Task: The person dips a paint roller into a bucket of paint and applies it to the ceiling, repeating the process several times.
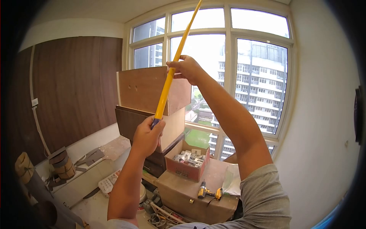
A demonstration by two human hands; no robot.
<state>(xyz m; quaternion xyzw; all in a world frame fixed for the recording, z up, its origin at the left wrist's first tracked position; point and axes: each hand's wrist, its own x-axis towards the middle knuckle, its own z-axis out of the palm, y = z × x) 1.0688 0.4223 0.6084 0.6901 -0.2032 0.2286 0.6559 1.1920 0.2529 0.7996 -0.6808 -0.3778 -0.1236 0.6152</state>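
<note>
A long yellow pole point(164, 95) slants up and away in front of me, its far end passing out of the top of the view. My left hand point(148, 136) is closed around its near end, at a dark blue end piece point(155, 123). Higher up, my right hand point(187, 69) curls thumb and fingers around the shaft. Behind the pole stand stacked wooden cabinet boxes point(143, 89), the upper one pale brown, with a darker one point(127, 120) below.
Tall windows point(227, 76) fill the far wall. A cardboard box point(183, 170) of small parts and a yellow-black cordless drill point(204, 190) rest on a brown wooden chest point(171, 183). Lower left are rolls point(64, 168), a white power strip point(108, 183) and tools on the floor.
</note>
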